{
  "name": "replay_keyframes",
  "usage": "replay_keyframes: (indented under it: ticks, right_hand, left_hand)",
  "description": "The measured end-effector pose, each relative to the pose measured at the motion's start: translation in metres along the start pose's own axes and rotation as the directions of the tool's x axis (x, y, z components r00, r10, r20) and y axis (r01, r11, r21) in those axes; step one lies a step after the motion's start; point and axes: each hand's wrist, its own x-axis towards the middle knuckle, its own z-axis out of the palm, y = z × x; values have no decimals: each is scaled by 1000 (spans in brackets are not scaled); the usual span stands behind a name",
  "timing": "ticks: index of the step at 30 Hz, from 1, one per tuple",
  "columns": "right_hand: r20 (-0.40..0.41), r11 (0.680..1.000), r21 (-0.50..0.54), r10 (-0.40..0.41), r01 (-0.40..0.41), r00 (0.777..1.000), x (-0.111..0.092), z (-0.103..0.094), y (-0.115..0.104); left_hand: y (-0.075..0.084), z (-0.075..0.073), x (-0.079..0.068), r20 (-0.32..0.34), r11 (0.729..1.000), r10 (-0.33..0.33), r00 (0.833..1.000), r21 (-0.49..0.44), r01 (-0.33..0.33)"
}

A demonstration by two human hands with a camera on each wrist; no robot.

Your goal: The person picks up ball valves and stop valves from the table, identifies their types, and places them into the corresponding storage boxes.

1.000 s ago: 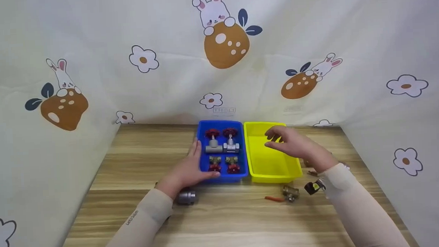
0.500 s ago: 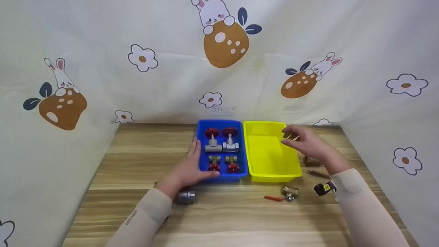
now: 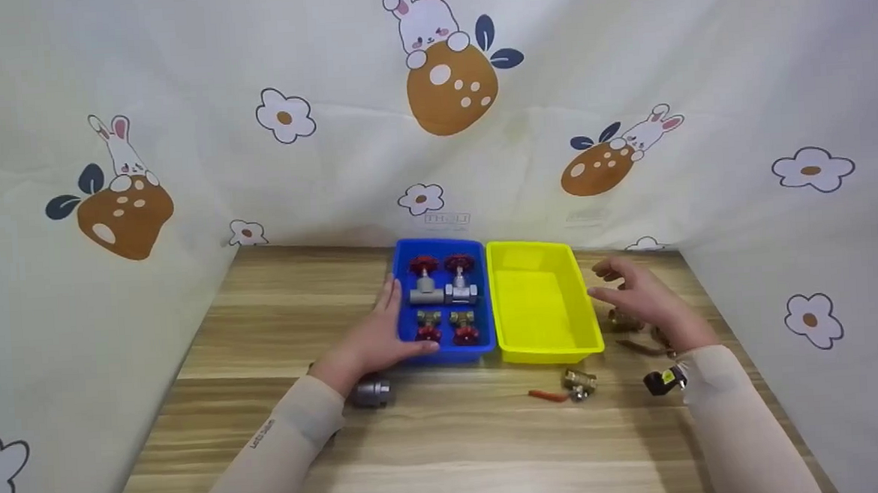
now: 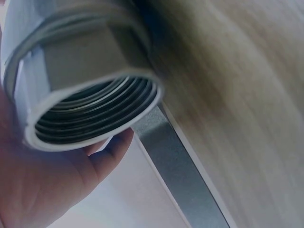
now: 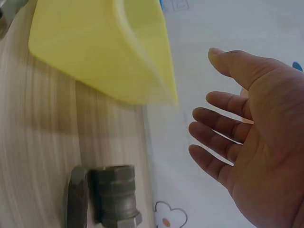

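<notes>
While my left hand (image 3: 378, 338) rests against the left wall of the blue tray (image 3: 405, 320), its fingers lie straight along the plastic and its thumb reaches across the tray's near corner; it grips nothing. Inside the blue tray stand two grey valves with red handwheels (image 3: 443, 280) at the far end and two smaller brass valves with red wheels (image 3: 447, 327) at the near end. Touching the blue tray's right wall sits the yellow tray (image 3: 584, 299). My right hand (image 3: 641, 300) hovers just right of the yellow tray, fingers spread and relaxed, palm open, holding nothing; the right wrist view shows the same open palm (image 5: 259, 142) beside the yellow tray's outer wall (image 5: 109, 52). Under that hand, near the yellow tray's right side, a brass fitting (image 3: 623, 319) lies on the desk (image 3: 457, 456). The right wrist view also shows a grey threaded fitting (image 5: 114, 194) on the desk near the yellow tray's corner. In front of the yellow tray lies a brass valve with a red lever (image 3: 570, 386). By my left wrist, near the blue tray's front left corner, sits a grey threaded socket (image 3: 371, 393); the left wrist view shows its threaded mouth (image 4: 95, 114) close up.
</notes>
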Motion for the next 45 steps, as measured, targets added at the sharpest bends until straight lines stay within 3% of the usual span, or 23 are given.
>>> replay_keyframes:
  ticks: [5,12,20,29,45]
  right_hand:
    - [34,999,-46,20,-18,999,-6,-1,14]
    - [128,982,-187,56,-32,990,-7,0,31]
    - [138,946,-325,69,-20,988,-7,-1,42]
    - [131,925,-378,18,33,991,-8,1,54]
    - [93,945,-324,69,-35,993,-4,8,74]
  left_hand:
    - [-1,1,0,1,1000,-7,1000,9,7]
    - [0,1,1,-12,1000,-6,1000,1,6]
    - [0,0,2,-14,1000,-8,1000,-5,8]
    - [1,0,1,-19,1000,8,1000,0,-8]
    - [1,0,1,-8,1000,-19,1000,-5,19]
